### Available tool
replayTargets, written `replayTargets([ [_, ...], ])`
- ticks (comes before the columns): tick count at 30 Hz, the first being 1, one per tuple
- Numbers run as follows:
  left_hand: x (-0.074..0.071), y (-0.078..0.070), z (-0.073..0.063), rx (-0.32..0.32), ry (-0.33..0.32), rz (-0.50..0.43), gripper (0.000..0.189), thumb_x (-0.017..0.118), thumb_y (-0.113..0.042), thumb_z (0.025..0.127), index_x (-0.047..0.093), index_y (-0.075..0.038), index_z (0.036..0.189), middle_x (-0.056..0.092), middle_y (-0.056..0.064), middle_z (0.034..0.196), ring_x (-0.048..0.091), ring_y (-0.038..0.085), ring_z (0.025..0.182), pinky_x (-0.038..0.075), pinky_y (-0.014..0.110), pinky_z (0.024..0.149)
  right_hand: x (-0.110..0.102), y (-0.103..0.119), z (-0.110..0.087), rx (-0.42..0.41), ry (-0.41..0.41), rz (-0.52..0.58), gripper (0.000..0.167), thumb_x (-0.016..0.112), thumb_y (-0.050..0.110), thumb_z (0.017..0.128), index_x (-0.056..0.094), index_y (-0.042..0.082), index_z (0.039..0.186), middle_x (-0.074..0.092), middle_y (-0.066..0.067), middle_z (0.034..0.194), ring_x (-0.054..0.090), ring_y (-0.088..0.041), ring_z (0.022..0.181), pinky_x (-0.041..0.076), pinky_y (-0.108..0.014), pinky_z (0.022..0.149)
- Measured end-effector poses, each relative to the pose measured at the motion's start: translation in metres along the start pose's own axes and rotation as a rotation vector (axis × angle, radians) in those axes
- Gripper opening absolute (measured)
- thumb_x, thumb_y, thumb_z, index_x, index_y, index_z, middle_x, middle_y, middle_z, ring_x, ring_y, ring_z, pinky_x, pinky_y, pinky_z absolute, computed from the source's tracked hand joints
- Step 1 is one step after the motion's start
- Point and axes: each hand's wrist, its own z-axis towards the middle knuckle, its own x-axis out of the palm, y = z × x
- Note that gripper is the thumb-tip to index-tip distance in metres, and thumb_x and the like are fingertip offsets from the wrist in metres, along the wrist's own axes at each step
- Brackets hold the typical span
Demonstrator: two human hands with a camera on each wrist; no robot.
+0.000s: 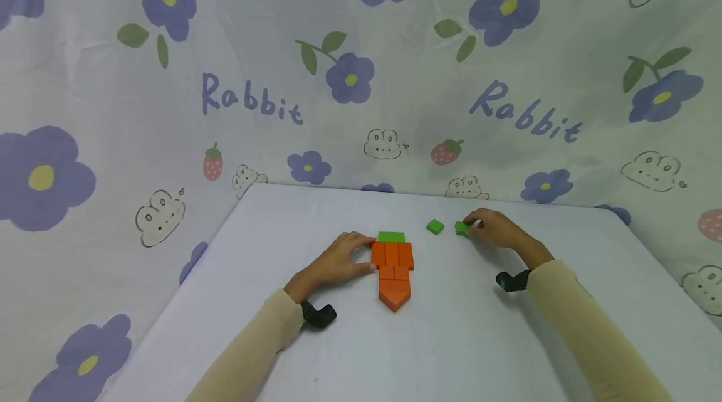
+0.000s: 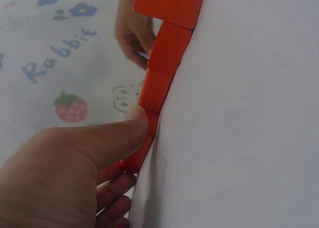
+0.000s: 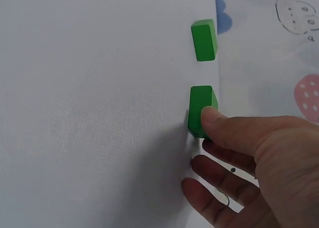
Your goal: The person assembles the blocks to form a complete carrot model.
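On the white table, orange blocks [image 1: 393, 254] stand fitted together in a carrot-like shape, with a pointed block [image 1: 394, 294] at the near end. A flat green block [image 1: 392, 237] touches their far end. My left hand [image 1: 338, 259] is at the left side of the wide orange row, its thumb and index finger pinching the leftmost orange block [image 1: 378, 254]. In the left wrist view, the thumb lies against orange. To the right, my right hand [image 1: 496, 229] pinches a small green block [image 3: 200, 108] between thumb and fingers. Another green block [image 3: 204, 41] lies just left of it in the head view.
The white table [image 1: 451, 339] ends at a hanging cloth [image 1: 395, 120] printed with flowers, rabbits and strawberries. Black wrist straps with cameras [image 1: 319, 315] sit on both forearms.
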Motion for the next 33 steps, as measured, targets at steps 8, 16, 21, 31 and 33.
replayTargets([
  [8, 0.000, -0.002, 0.000, 0.012, -0.007, -0.008, 0.065, 0.073, -0.043, 0.090, 0.051, -0.019, 0.147, 0.054, 0.003, 0.143, 0.045, 0.024, 0.135, 0.038, 0.049, 0.115, 0.003, -0.007, 0.004, 0.021, -0.002, 0.027, 0.036, 0.068, 0.020, 0.095, 0.064, 0.003, 0.126, 0.064, -0.014, 0.120, 0.061, -0.029, 0.108, 0.054, -0.040, 0.086],
  [16, 0.000, -0.002, -0.001, 0.013, -0.016, 0.003, 0.064, 0.073, -0.042, 0.090, 0.052, -0.020, 0.146, 0.054, 0.002, 0.142, 0.045, 0.024, 0.134, 0.038, 0.048, 0.115, 0.001, -0.004, 0.002, 0.029, -0.029, 0.041, 0.036, 0.067, 0.019, 0.095, 0.062, 0.000, 0.125, 0.064, -0.016, 0.117, 0.061, -0.030, 0.106, 0.055, -0.039, 0.084],
  [21, -0.001, -0.003, 0.001, 0.013, -0.016, 0.002, 0.064, 0.073, -0.040, 0.090, 0.052, -0.019, 0.146, 0.054, 0.003, 0.142, 0.045, 0.024, 0.135, 0.038, 0.048, 0.115, -0.004, 0.001, 0.000, 0.021, -0.061, 0.058, 0.036, 0.067, 0.021, 0.095, 0.061, 0.000, 0.124, 0.064, -0.017, 0.117, 0.060, -0.031, 0.106, 0.055, -0.038, 0.081],
  [31, 0.000, -0.003, 0.001, 0.002, -0.016, 0.001, 0.064, 0.074, -0.041, 0.089, 0.052, -0.019, 0.146, 0.054, 0.003, 0.142, 0.044, 0.025, 0.135, 0.038, 0.049, 0.115, -0.010, 0.022, 0.001, -0.076, -0.129, 0.069, 0.036, 0.070, 0.025, 0.094, 0.065, 0.002, 0.121, 0.067, -0.013, 0.113, 0.061, -0.027, 0.101, 0.053, -0.034, 0.077],
  [33, 0.000, -0.003, 0.001, -0.003, -0.018, -0.003, 0.064, 0.073, -0.042, 0.089, 0.052, -0.020, 0.146, 0.054, 0.003, 0.143, 0.044, 0.024, 0.136, 0.038, 0.049, 0.115, -0.010, 0.031, 0.001, -0.095, -0.139, 0.071, 0.035, 0.070, 0.024, 0.093, 0.065, 0.001, 0.120, 0.067, -0.013, 0.112, 0.061, -0.027, 0.100, 0.053, -0.034, 0.077],
])
